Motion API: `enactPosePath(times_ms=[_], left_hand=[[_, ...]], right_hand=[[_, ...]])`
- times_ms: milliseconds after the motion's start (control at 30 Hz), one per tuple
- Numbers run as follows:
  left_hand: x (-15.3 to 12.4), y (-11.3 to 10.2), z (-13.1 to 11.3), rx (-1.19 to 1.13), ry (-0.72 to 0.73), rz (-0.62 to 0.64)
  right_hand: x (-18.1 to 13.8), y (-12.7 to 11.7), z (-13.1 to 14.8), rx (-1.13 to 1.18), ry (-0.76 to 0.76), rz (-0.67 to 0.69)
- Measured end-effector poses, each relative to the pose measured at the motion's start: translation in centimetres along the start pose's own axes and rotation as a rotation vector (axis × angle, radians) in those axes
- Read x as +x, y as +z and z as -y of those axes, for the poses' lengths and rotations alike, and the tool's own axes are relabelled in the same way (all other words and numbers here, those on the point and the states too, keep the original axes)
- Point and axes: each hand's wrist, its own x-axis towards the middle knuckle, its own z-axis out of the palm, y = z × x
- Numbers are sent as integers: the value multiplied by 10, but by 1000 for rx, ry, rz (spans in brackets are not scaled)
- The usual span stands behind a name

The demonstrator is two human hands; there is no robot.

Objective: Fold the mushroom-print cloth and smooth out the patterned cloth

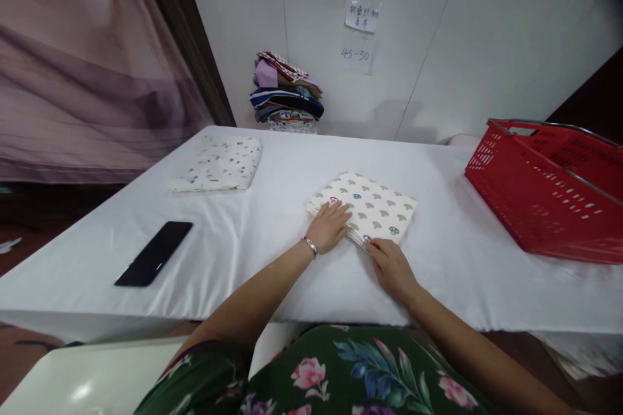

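A folded cream cloth with a small mushroom print lies on the white table in front of me. My left hand rests flat on its near left edge, fingers stretched out; a bracelet shows on that wrist. My right hand touches the cloth's near corner with its fingers curled at the edge; whether they pinch the fabric I cannot make out.
A second folded printed cloth lies at the far left of the table. A black phone sits near the left front. A red plastic basket stands at the right. A pile of folded clothes leans at the wall behind.
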Motion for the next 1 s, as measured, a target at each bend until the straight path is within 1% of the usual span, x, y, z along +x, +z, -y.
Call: enactPosePath(times_ms=[133, 267, 433, 567, 667, 733, 800, 900, 1000], left_hand=[[-11, 10, 3, 32, 60, 56], [-20, 12, 12, 47, 68, 55], [-26, 7, 19, 60, 31, 19], [-29, 4, 23, 61, -29, -8], [-29, 5, 24, 61, -77, -47], [-29, 6, 24, 57, -109, -74], [-28, 6, 23, 49, -126, -92], [-28, 5, 23, 34, -134, -118], [-29, 5, 24, 11, -143, -141]], right_hand=[[-8, 1, -2, 9, -34, 11], [-18, 3, -2, 23, -61, 0], [-26, 1, -1, 68, -53, 29], [-25, -7, -1, 141, -33, 41], [-12, -15, -3, 216, 2, -10], [3, -20, -3, 236, 10, -36], [22, -21, -1, 215, -6, -26], [45, -12, 2, 111, -35, 80], [54, 6, 6, -10, -39, 240]])
